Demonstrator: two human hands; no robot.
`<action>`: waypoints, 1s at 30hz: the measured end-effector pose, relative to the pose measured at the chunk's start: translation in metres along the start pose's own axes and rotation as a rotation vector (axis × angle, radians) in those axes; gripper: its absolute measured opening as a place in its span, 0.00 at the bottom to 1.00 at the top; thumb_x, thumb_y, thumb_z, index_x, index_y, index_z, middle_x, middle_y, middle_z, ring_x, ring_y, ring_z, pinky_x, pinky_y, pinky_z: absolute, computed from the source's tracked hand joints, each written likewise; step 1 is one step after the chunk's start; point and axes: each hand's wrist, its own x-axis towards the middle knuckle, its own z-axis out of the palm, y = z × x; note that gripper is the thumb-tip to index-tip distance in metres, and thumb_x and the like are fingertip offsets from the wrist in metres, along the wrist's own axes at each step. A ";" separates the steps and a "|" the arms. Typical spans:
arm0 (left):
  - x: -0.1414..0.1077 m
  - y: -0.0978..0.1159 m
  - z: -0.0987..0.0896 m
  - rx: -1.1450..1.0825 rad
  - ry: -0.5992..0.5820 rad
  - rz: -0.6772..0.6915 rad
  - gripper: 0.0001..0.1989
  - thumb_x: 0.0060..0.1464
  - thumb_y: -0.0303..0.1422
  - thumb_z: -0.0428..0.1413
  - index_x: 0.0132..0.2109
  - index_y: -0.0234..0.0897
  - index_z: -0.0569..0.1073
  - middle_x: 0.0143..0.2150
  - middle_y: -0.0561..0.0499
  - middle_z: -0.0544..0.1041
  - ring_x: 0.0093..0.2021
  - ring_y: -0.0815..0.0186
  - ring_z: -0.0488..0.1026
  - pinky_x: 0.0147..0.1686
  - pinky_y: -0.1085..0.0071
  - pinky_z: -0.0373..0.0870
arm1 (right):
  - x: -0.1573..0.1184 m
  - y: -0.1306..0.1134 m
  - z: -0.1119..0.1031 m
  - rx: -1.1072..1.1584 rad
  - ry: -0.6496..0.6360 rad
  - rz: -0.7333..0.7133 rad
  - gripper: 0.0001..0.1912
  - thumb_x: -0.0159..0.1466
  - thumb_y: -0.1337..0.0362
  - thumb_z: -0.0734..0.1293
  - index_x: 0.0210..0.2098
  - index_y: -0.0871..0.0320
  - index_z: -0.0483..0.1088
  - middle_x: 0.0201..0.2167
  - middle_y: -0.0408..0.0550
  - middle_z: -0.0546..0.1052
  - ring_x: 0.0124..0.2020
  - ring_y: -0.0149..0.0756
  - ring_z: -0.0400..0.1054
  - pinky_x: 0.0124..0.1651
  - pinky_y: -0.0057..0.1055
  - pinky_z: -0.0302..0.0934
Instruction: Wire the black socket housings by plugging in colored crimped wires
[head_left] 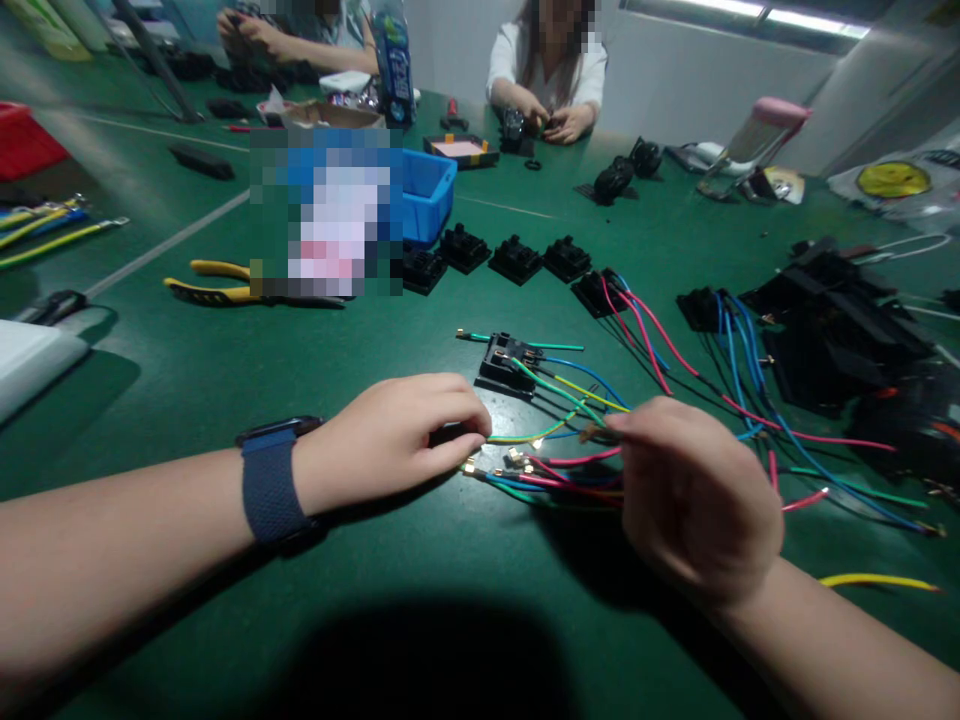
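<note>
My left hand [409, 430], with a dark watch on its wrist, rests on the green table. Its thumb and fingers are pinched around the end of a yellow-green wire [517, 438]. My right hand [697, 500] is closed, thumb against fingertips, on a wire with a brass-coloured terminal [592, 432]; its palm side is in shadow. Between and beyond the hands sits a black socket-like module [510, 365] with green, blue and yellow wires running from it. Below it lie loose red wires [551, 484] among blue and green ones, with metal terminals at their ends.
Several black modules [515, 259] form an arc beyond my hands. Yellow-handled pliers [217, 290] and a blue bin [427, 197] are at left and centre. Black housings [840, 330] pile up at right. Two people work across the table; one wears a white top [506, 75].
</note>
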 end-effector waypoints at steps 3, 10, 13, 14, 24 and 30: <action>-0.001 0.001 -0.001 -0.007 0.009 0.002 0.09 0.60 0.33 0.48 0.43 0.39 0.72 0.40 0.52 0.71 0.41 0.68 0.68 0.42 0.72 0.65 | -0.002 -0.002 -0.002 0.082 0.166 -0.037 0.19 0.56 0.79 0.63 0.45 0.58 0.67 0.27 0.43 0.71 0.24 0.30 0.63 0.27 0.30 0.59; 0.000 0.003 -0.002 0.100 0.188 0.040 0.27 0.57 0.32 0.51 0.63 0.37 0.57 0.65 0.46 0.54 0.64 0.62 0.51 0.64 0.65 0.49 | -0.003 -0.003 0.002 -0.004 0.046 0.043 0.20 0.58 0.77 0.63 0.49 0.57 0.64 0.30 0.45 0.73 0.27 0.31 0.65 0.28 0.28 0.59; 0.000 0.001 -0.001 0.126 0.128 0.068 0.30 0.59 0.33 0.50 0.65 0.36 0.51 0.67 0.47 0.52 0.66 0.63 0.48 0.65 0.65 0.46 | 0.000 -0.004 0.001 -0.062 -0.074 -0.010 0.14 0.61 0.74 0.61 0.46 0.59 0.63 0.27 0.44 0.72 0.25 0.31 0.63 0.27 0.28 0.57; 0.000 0.001 -0.001 0.123 0.121 0.073 0.29 0.59 0.33 0.50 0.65 0.36 0.52 0.66 0.47 0.54 0.65 0.64 0.49 0.65 0.66 0.46 | 0.000 -0.005 0.000 -0.090 -0.147 -0.045 0.11 0.62 0.73 0.61 0.45 0.59 0.63 0.24 0.43 0.71 0.23 0.31 0.62 0.25 0.29 0.55; -0.001 0.006 -0.005 0.077 0.199 0.101 0.15 0.57 0.29 0.52 0.51 0.37 0.68 0.47 0.49 0.69 0.50 0.64 0.64 0.52 0.68 0.61 | 0.002 -0.008 -0.001 -0.197 -0.311 -0.344 0.08 0.61 0.70 0.63 0.41 0.62 0.67 0.19 0.42 0.67 0.21 0.32 0.57 0.25 0.31 0.49; 0.001 -0.001 -0.004 0.011 0.250 0.019 0.17 0.57 0.32 0.53 0.53 0.34 0.67 0.51 0.47 0.68 0.53 0.64 0.64 0.56 0.67 0.60 | 0.001 -0.009 0.002 -0.184 -0.311 -0.359 0.09 0.60 0.69 0.64 0.40 0.62 0.68 0.18 0.42 0.66 0.22 0.32 0.57 0.25 0.31 0.48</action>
